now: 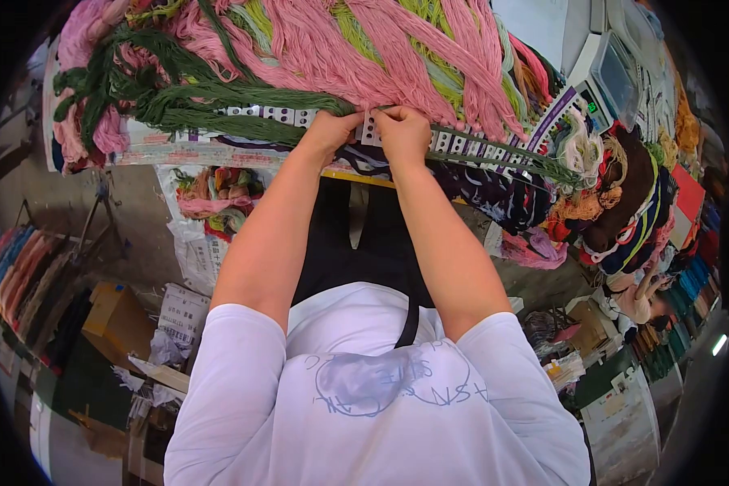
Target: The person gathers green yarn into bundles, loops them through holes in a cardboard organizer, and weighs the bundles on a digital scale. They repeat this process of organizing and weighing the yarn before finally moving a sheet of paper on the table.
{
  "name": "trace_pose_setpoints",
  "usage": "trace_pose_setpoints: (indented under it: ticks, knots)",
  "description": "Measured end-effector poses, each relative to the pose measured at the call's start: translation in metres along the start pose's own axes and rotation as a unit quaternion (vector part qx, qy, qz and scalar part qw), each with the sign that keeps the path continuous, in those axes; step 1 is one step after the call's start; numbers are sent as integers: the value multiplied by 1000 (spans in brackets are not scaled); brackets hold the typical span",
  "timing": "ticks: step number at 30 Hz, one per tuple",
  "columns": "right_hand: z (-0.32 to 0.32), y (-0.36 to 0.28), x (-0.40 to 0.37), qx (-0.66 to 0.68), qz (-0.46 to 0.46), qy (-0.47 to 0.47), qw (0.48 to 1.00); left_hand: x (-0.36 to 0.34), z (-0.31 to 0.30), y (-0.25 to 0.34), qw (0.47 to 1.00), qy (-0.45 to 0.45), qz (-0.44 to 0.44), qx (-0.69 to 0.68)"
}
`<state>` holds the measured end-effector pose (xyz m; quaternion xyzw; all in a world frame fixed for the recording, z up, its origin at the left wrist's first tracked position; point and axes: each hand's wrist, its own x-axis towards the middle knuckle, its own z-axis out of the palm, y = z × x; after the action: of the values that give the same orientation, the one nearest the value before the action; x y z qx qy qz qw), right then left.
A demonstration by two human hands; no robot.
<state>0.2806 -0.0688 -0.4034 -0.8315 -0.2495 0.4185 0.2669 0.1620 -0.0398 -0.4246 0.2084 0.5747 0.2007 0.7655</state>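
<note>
Both of my hands meet at the front edge of the table, over a row of white cards with dark holes (470, 149). My left hand (334, 132) has its fingers pinched on dark green yarn (255, 128) that runs off to the left. Beside it, my right hand (403, 134) is closed at a white punched card (370, 130); its fingertips press together there, and what lies between them is too small to make out. Pink yarn (324, 49) lies just beyond both hands, with lime green yarn (356, 32) among it.
A device with a green display (591, 107) stands at the back right. Mixed yarn bundles (603, 202) hang over the right edge. Below the table are a yarn bundle on white plastic (219, 194), a cardboard box (117, 324) and racks of coloured yarn (32, 271).
</note>
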Motion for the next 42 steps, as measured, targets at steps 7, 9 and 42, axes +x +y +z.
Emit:
trace_pose_setpoints:
  ticks: [7,9,42]
  knots:
    - [2,8,-13,-159,-303,77,936,7,-4,-3,999,-15,29,17]
    - [-2,13,-18,-115,-323,41,938,6,-3,-4,998,-11,52,24]
    - [-36,-3,-9,-112,-385,-23,916,-16,2,26,958,-136,181,176]
